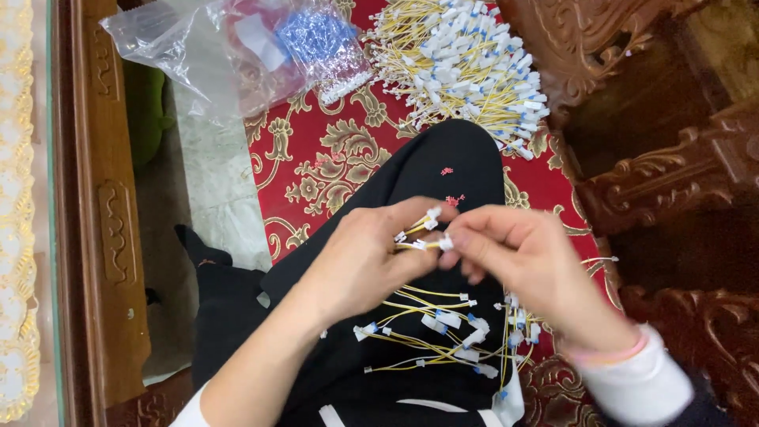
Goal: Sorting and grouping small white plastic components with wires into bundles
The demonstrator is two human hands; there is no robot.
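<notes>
1. Left hand (360, 261) grips a small bunch of yellow wires (413, 237) above the lap, white connectors pointing right.
2. Right hand (526, 265) pinches one connector (446, 243), fingers narrow, touching the bunch's end.

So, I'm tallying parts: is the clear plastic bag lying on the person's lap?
No, the bag lies at the top of the view on the red cloth, apart from the lap.

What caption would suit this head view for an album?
Both hands, left hand and right hand, pinch yellow wires over a lap, a wire pile lying beyond.
</notes>
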